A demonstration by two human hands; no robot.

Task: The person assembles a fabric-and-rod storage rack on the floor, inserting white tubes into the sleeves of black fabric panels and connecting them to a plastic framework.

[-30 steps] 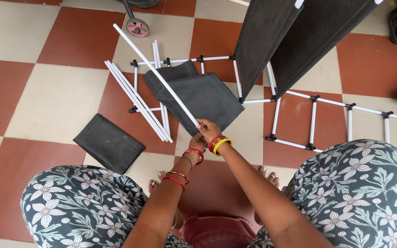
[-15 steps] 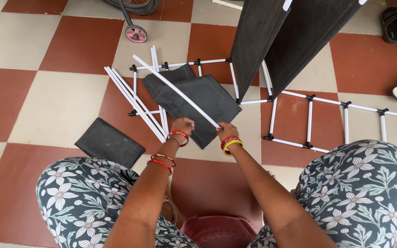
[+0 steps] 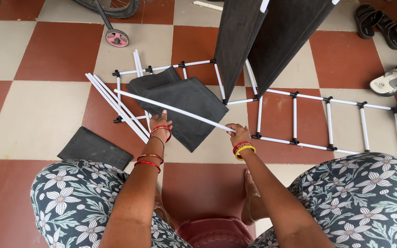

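Note:
My right hand grips the near end of a long white rod, which slants up and left over a dark grey fabric sheet on the floor. My left hand hovers just below the rod's middle, fingers apart, at the near edge of the fabric. Both wrists wear red and yellow bangles. A bundle of loose white rods lies to the left of my left hand.
A white rod frame with black connectors lies on the checked floor at right. Two dark fabric panels stand upright behind it. A folded dark fabric piece lies by my left knee. Sandals and a small pink wheel sit farther off.
My two hands have moved apart. The rod has dropped from a steep slant to a flatter angle over the fabric, my right hand staying on its near end.

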